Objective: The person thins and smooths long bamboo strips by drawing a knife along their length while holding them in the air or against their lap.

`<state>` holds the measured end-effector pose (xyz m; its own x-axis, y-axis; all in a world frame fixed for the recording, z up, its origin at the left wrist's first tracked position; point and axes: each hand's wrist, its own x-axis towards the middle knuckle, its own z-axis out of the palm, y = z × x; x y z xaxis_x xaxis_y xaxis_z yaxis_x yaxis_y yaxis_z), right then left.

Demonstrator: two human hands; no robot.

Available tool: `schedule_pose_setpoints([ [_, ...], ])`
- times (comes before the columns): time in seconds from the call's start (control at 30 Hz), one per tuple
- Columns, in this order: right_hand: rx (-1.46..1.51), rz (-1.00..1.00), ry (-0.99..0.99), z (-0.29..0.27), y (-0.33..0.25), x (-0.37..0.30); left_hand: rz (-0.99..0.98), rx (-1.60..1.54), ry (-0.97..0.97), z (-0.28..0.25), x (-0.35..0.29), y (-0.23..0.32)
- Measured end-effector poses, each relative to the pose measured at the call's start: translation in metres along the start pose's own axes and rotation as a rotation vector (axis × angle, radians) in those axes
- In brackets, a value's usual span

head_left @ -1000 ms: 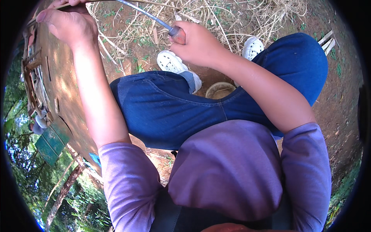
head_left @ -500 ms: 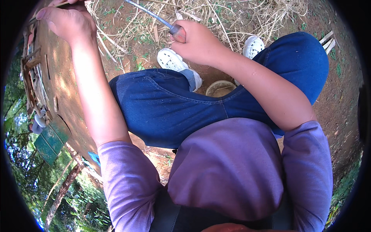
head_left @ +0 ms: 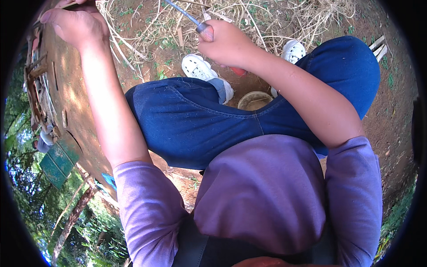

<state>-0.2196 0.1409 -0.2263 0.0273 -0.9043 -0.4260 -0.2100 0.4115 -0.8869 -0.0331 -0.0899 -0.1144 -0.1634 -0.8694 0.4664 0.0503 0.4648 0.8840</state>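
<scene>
My right hand (head_left: 231,46) is closed round the wooden handle (head_left: 206,34) of a knife, whose narrow grey blade (head_left: 183,12) slants up and left past the top edge. A bit of red (head_left: 238,71) shows below this hand; what it belongs to is unclear. My left hand (head_left: 80,26), up at the top left, is closed on a thin pale strip (head_left: 69,5) that looks like split bamboo. Most of that strip is cut off by the picture's edge. Another thin brown strip (head_left: 192,2) crosses near the blade.
Loose pale shavings (head_left: 284,18) cover the soil beyond my white shoes (head_left: 198,66). A round shallow bowl (head_left: 254,101) sits between my feet. Pale wood pieces (head_left: 379,48) lie at the right. Far left are stacked wood (head_left: 38,71) and a green panel (head_left: 58,163).
My right hand has shifted slightly right with the knife, so less blade shows. The red bit has come into sight below it. My left hand has hardly moved.
</scene>
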Motion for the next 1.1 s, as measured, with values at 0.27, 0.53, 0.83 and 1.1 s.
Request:
schedule_pose_setpoints([
  [0.27, -0.147, -0.168, 0.139, 0.012, 0.021, 0.003, -0.051, -0.074, -0.08, -0.023, 0.02, -0.01],
  [0.53, -0.124, -0.029, 0.092, 0.015, 0.023, 0.002, -0.1, -0.153, -0.093, -0.037, 0.023, -0.019],
  [0.83, -0.193, -0.301, 0.186, 0.016, 0.041, -0.001, -0.032, -0.158, 0.071, 0.008, 0.002, 0.003],
  [1.1, 0.127, 0.218, -0.157, -0.006, 0.025, 0.016, 0.033, -0.175, 0.092, 0.034, -0.02, 0.025],
])
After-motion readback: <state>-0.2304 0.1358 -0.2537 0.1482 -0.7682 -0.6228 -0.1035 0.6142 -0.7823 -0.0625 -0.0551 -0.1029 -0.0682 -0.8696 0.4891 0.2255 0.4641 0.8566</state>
